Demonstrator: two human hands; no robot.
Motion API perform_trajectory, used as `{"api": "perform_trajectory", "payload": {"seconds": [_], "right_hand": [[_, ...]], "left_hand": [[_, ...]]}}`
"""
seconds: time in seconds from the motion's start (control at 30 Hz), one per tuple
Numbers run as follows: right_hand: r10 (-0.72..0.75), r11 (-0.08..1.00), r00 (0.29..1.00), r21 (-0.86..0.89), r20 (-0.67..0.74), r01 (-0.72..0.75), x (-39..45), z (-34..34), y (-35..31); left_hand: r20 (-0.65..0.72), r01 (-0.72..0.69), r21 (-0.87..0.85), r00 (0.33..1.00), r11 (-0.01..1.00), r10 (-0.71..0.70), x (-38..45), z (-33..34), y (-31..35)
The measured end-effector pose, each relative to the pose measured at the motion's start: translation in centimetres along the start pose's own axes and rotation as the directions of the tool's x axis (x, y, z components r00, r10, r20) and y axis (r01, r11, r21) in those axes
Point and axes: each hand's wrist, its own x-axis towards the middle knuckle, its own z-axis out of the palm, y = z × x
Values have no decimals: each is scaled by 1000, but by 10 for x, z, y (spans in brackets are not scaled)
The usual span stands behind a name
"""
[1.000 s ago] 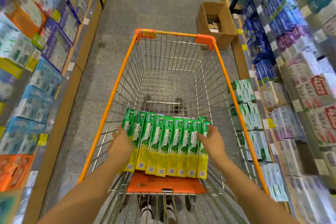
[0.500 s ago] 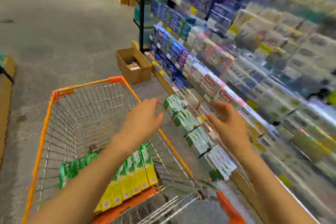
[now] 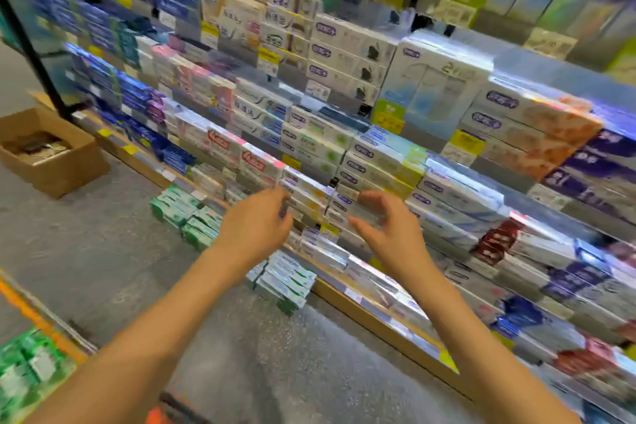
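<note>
My left hand [image 3: 256, 224] and my right hand [image 3: 392, 231] are both raised in front of a shop shelf, empty, with fingers loosely curved and palms facing each other. Between and just beyond them sit white toothpaste boxes [image 3: 309, 196] on a lower shelf; neither hand touches them. Green and white toothpaste boxes [image 3: 285, 280] stand in stacks at the shelf's foot, below my hands. At the bottom left, the orange-rimmed cart [image 3: 44, 323] shows its edge, with green toothpaste boxes [image 3: 27, 368] lying inside. The picture is blurred by motion.
Tiered shelves [image 3: 361, 303] packed with boxed toothpaste fill the right and top. An open cardboard box [image 3: 51, 162] stands on the grey floor at the left, beside a black shelf post [image 3: 34, 52]. Yellow price tags line the shelf edges.
Both hands let go of the green boxes, which stay in the cart. My view swung right from the cart to the shelf, and both hands rose toward the shelf boxes.
</note>
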Motion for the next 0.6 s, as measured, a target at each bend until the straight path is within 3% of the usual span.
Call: {"api": "perform_trajectory", "payload": {"seconds": [0.27, 0.43, 0.6], "right_hand": [[147, 989, 976, -27, 161, -144, 41, 11, 73], [281, 959, 898, -141, 339, -247, 84, 68, 117], [375, 926, 817, -209, 439, -313, 141, 143, 179]], "left_hand": [[201, 94, 43, 974, 995, -101, 63, 75, -14], [366, 165, 138, 907, 976, -206, 117, 128, -61], [492, 135, 208, 842, 969, -223, 179, 205, -128]]}}
